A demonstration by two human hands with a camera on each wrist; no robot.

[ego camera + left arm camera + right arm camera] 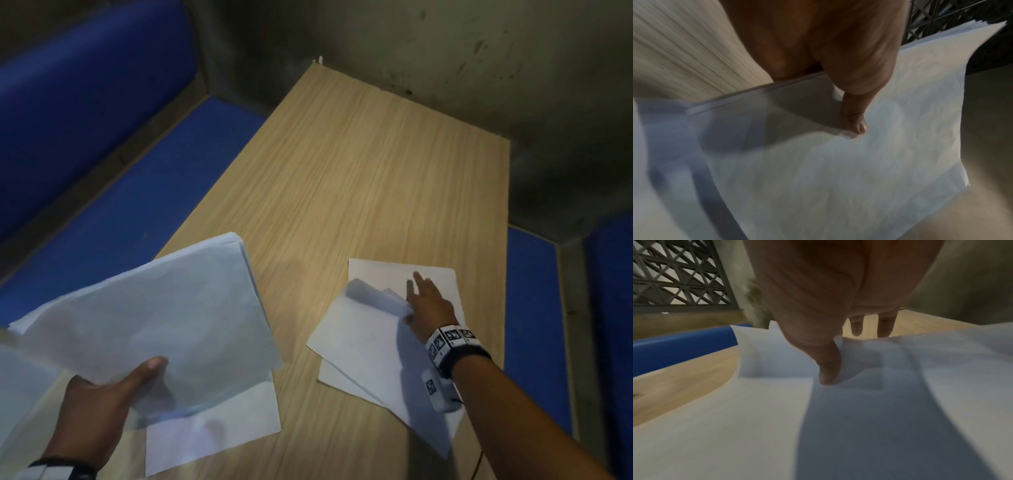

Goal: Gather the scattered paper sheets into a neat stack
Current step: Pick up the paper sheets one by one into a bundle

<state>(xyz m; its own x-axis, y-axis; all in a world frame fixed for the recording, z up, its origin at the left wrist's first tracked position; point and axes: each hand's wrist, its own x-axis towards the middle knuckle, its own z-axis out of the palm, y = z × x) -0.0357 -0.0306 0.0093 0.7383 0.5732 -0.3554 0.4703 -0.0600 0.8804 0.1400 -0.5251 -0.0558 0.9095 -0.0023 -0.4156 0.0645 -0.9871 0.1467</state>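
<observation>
At lower left of the head view, a thick bundle of sheets [154, 315] is gripped by the left hand [102, 407], thumb [856, 120] pressed flat on top and the rest of the fingers hidden underneath; the bundle is lifted off the table [359, 164]. Just beneath its lower edge, a single sheet [219, 431] is seen lying flat on the wood. Right of centre, overlapping loose sheets [363, 342] are spread on the table. The top one is pinched at its curled corner by the right hand [428, 305], thumb [828, 366] pressed on the paper, the other fingers stretched forward over the sheet behind.
</observation>
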